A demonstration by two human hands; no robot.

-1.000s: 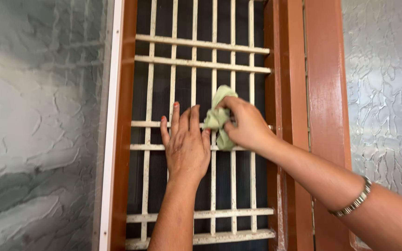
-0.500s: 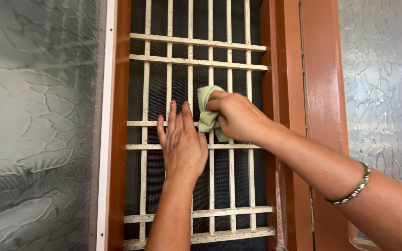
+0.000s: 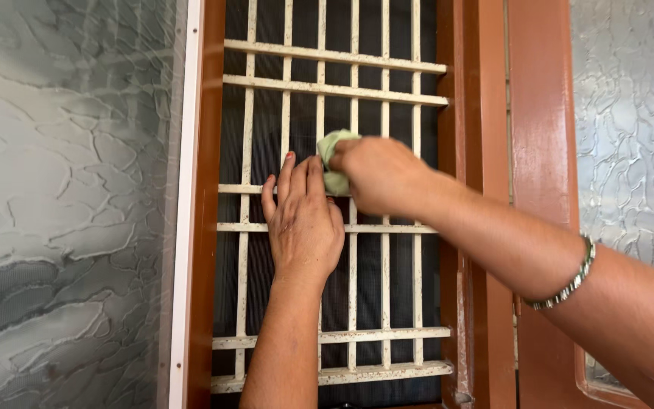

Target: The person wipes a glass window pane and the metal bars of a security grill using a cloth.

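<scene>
A white metal window grille (image 3: 384,91) with vertical and horizontal bars fills a brown wooden frame (image 3: 207,197). My left hand (image 3: 302,223) lies flat against the grille's middle bars, fingers together and pointing up. My right hand (image 3: 381,176) is closed on a small pale green cloth (image 3: 334,163) and presses it against a vertical bar just above and right of the left hand's fingertips. A silver bracelet (image 3: 569,279) sits on my right wrist. Most of the cloth is hidden inside the fist.
Textured frosted glass panes stand on both sides: a large one at the left (image 3: 62,204) and one at the right (image 3: 633,129). A dark mesh screen lies behind the grille. A second brown frame post (image 3: 543,129) runs down the right of the grille.
My right hand has slid the green cloth to the left along the grille, closer to the left hand's fingertips. The left hand has stayed pressed on the bars.
</scene>
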